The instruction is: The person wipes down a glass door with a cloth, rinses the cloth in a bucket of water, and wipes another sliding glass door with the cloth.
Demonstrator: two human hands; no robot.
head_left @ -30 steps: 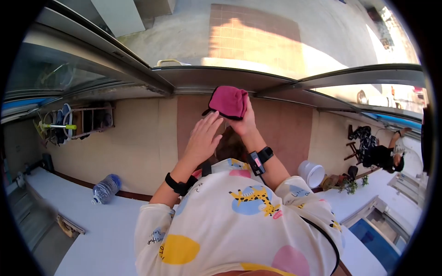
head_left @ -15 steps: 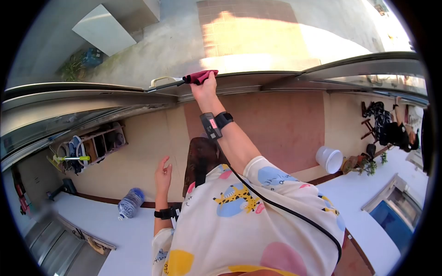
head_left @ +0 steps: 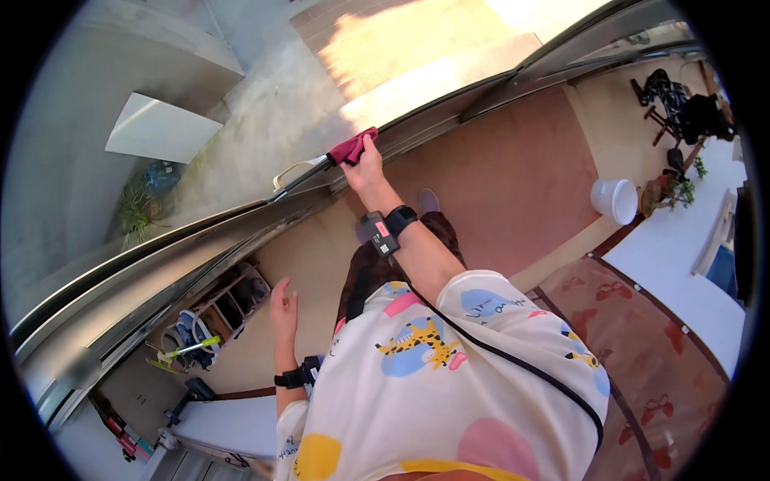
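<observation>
A dark pink cloth (head_left: pixel 353 147) is gripped in my right hand (head_left: pixel 365 170), pressed against the edge of a metal-framed door or window panel (head_left: pixel 309 175). A pale curved handle (head_left: pixel 295 170) sticks out from the panel just left of the cloth. My left hand (head_left: pixel 284 309) hangs low at my left side, holding nothing, its fingers apart. Both wrists wear black straps, and the right one carries a small device (head_left: pixel 379 233).
A shoe rack (head_left: pixel 233 305) stands at lower left beside the metal frame. At right are a white bucket (head_left: pixel 615 200), potted plants (head_left: pixel 680 192) and a seated person (head_left: pixel 682 104), partly visible. A patterned curtain (head_left: pixel 642 353) hangs at lower right. A white board (head_left: pixel 160 128) lies outside.
My right hand has carried the cloth from in front of me to the panel edge. My left hand has left the cloth and dropped to my side. The view has turned.
</observation>
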